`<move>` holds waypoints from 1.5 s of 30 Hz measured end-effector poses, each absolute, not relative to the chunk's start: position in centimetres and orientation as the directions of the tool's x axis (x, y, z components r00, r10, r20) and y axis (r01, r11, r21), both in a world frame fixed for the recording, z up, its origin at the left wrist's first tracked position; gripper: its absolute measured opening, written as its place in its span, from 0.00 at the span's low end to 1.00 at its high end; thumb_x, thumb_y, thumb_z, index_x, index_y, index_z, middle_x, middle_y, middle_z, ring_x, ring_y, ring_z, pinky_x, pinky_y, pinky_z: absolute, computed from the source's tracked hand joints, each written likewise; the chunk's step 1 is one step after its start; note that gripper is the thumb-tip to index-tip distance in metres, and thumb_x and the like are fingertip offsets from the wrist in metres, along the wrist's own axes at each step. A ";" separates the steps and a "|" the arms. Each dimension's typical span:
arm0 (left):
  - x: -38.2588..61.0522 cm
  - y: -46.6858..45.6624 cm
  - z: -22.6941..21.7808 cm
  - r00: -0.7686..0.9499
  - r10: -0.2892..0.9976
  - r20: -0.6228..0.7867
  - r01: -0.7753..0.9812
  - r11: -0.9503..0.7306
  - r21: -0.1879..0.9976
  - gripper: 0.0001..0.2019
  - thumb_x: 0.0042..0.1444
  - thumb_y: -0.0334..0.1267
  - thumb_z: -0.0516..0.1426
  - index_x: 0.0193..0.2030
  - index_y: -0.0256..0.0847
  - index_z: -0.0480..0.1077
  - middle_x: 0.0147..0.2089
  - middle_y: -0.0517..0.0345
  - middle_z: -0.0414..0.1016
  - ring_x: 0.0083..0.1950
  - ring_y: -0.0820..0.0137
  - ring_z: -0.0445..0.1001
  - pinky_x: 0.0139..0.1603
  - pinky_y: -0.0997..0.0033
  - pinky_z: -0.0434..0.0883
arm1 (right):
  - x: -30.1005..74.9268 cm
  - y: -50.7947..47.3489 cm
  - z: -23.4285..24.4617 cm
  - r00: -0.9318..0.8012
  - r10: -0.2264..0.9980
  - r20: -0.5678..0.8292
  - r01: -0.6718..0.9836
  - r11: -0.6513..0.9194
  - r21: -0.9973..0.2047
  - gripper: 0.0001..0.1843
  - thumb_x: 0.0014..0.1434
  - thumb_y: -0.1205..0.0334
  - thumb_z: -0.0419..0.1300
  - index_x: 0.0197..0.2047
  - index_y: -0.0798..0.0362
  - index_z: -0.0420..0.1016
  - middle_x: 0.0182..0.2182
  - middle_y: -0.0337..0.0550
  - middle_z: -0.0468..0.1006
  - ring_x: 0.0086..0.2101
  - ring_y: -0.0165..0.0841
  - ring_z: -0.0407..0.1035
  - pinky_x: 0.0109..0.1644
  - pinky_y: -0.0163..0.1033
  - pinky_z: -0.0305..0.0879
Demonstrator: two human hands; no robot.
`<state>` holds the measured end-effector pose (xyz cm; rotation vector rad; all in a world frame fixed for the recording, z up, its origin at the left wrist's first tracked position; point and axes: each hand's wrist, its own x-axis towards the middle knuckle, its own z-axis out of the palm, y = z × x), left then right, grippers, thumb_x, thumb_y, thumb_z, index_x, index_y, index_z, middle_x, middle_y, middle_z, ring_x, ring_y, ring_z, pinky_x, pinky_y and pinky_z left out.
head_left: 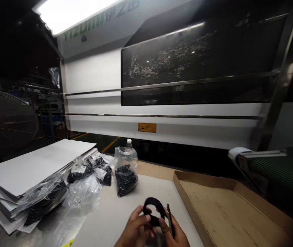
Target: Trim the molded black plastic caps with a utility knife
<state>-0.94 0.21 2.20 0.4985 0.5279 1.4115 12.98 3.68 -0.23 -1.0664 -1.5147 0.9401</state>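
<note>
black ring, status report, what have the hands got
Left hand and right hand both on black ring, over white sheet. Thin black strip upright at right hand. Bag of black parts behind, cardboard tray alongside, neither touching.

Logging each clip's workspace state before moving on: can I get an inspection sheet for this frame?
Surface: pale table top, with shiny film at its left edge.
Job's things: black ring held between both hands; thin dark strip in the right hand, kind unclear.
Clutter: clear bag of small black parts with a bottle behind it; more bagged black parts; stack of white boards; cardboard tray, nothing in it.
Grippers: left hand and right hand both grip the ring.
Cables: nothing seen.
Surroundings: white machine with a dark window; fan at left; conveyor at right.
</note>
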 end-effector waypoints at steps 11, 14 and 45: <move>-1.4 -2.6 3.1 0.405 0.907 -0.111 -0.795 0.410 0.447 0.31 0.57 0.54 0.57 0.58 0.29 0.68 0.47 0.45 0.74 0.39 0.64 0.72 0.40 0.68 0.70 | 12.9 1.2 1.8 -0.208 0.943 0.259 -0.034 0.258 -0.966 0.27 0.62 0.40 0.53 0.52 0.52 0.74 0.47 0.47 0.63 0.46 0.40 0.67 0.50 0.41 0.67; -1.2 -2.5 2.3 0.256 0.946 -0.201 -0.823 0.322 0.468 0.19 0.55 0.44 0.62 0.48 0.30 0.74 0.42 0.49 0.75 0.35 0.70 0.70 0.34 0.73 0.69 | 13.2 0.5 2.5 -0.208 0.951 0.231 -0.006 0.234 -0.972 0.29 0.61 0.41 0.57 0.58 0.51 0.68 0.48 0.48 0.62 0.47 0.40 0.67 0.48 0.41 0.68; -2.7 -5.2 4.6 0.312 0.948 -0.054 -0.770 0.286 0.570 0.25 0.53 0.44 0.63 0.56 0.35 0.70 0.58 0.36 0.69 0.46 0.63 0.67 0.43 0.68 0.68 | 17.6 -5.6 6.5 -0.392 0.920 0.004 -0.021 -0.005 -1.000 0.17 0.69 0.47 0.49 0.37 0.52 0.65 0.28 0.34 0.67 0.26 0.24 0.60 0.31 0.30 0.57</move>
